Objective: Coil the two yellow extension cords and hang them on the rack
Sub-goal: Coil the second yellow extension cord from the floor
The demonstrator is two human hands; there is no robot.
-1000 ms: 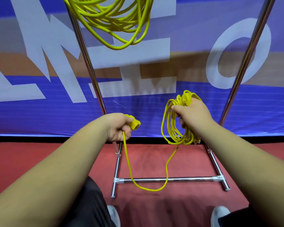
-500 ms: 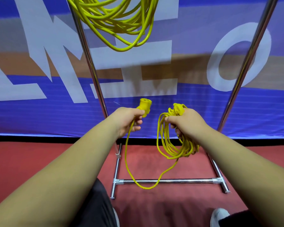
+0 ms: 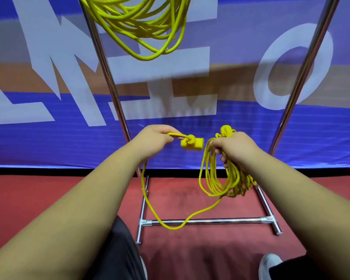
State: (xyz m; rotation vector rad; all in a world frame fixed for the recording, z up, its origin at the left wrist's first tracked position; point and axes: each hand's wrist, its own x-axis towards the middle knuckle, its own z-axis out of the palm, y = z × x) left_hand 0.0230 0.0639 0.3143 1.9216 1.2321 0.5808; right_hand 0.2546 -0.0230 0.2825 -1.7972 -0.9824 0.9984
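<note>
**Right hand (image 3: 234,148) clamps the coil; left hand (image 3: 156,138) leads the free end**

Right hand: fingers curled round the gathered top of the second cord (image 3: 214,178). The loops hang below the fist, in the air between the two uprights of the rack (image 3: 107,77).

Left hand: closed on the same cord just behind the plug end (image 3: 192,143). The plug end points toward the right hand, near it but apart.

The loose tail (image 3: 170,226) sags from the left hand down to the rack's bottom bar, then climbs back into the loops. Cannot tell whether it touches the floor (image 3: 49,199).

The first cord (image 3: 141,23) hangs coiled at the top of the view. The rail carrying it is out of view.

Handling (judgement):
- The cord looks thin, light and limp, with a smooth jacket, so loops would likely slip or spread if the fist slackens.
- The plug end is the only rigid part and probably the heaviest. Left free, it would swing.
- Best hold is the top of the loops, with every strand in one fist.
- Guide the last length by the cord beside the plug end, then hang the coil by that gathered top.
</note>
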